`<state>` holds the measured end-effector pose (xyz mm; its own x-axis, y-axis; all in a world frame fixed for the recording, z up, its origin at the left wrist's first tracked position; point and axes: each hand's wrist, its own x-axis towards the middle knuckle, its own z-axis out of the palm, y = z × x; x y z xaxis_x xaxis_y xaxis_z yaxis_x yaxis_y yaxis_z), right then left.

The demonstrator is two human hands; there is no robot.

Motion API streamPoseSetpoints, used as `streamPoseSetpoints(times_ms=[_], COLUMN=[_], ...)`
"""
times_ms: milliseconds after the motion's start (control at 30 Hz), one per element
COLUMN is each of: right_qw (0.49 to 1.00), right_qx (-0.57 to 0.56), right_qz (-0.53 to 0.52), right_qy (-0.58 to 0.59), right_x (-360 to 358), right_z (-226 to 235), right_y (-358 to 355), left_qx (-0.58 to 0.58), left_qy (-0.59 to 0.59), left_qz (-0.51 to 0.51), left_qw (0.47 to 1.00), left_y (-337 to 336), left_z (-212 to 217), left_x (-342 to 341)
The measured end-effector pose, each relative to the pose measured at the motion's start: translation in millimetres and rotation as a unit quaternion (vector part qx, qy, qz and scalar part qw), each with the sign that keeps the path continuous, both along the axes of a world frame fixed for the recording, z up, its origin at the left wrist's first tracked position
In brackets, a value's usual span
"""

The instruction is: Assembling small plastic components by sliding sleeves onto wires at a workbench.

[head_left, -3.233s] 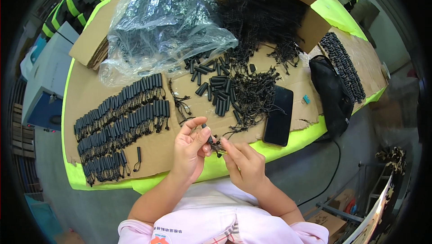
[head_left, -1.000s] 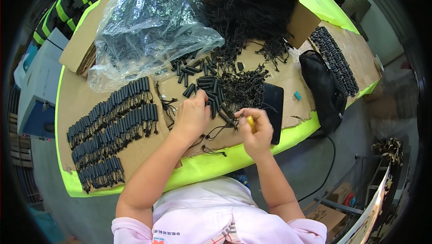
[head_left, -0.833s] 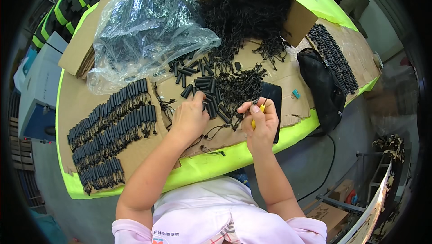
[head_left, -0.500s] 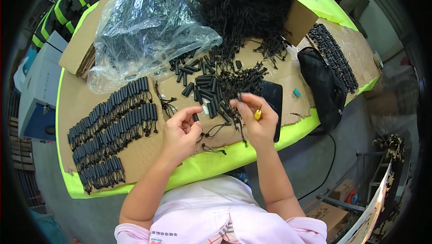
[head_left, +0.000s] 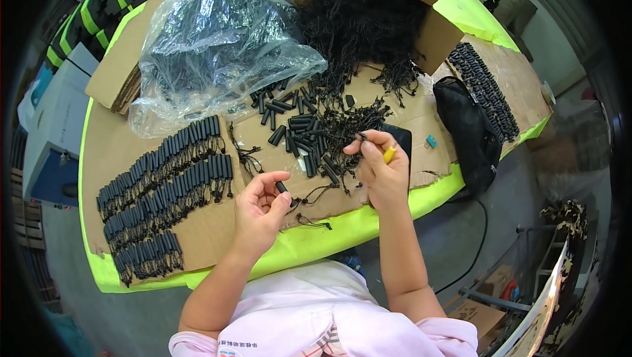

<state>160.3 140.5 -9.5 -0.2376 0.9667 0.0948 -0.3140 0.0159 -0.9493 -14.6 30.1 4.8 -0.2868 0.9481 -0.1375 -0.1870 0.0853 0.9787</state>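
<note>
My left hand [head_left: 261, 209] is closed on a short black tube [head_left: 282, 188], held between thumb and fingers near the table's front edge. To its right, my right hand [head_left: 387, 171] pinches a small dark cord end [head_left: 361, 137] between thumb and forefinger. The same hand keeps a yellow-handled tool [head_left: 389, 154] against its fingers; the tool's tip is hard to see. Loose black tubes [head_left: 301, 134] lie in a heap just beyond the hands. Beside them spreads a tangle of knotted black cords [head_left: 355, 120], close to my right fingertips.
Rows of tubes with cord loops [head_left: 168, 189] cover the cardboard [head_left: 217, 225] on the left. A clear plastic bag [head_left: 217, 41] and a carton of black cords [head_left: 447, 37] stand behind. On the right lie a black pouch [head_left: 464, 130], a phone [head_left: 399, 138] and stacked black pieces [head_left: 484, 87].
My right hand has risen slightly and shifted right, and the yellow handle has turned. My left hand has dropped a little, with more of the tube showing.
</note>
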Motion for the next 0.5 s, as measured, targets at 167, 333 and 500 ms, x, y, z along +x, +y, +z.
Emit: streamPoseSetpoints(times_ms=[167, 333, 500], right_qw=[0.997, 0.985, 0.964], right_qx=[-0.040, 0.042, 0.169], right_qz=[0.033, 0.125, 0.074], right_qy=[-0.059, -0.109, -0.191], right_x=[-2, -12, -19], right_z=[11, 15, 13], right_y=[-11, -71, -85], left_qx=[-0.007, -0.007, -0.005], left_qy=[-0.053, -0.283, -0.308], left_qz=[0.006, 0.009, -0.012], left_qw=[0.999, 0.959, 0.951], left_y=[-2, -3, -10], left_z=[0, 4, 8], left_x=[4, 7, 10])
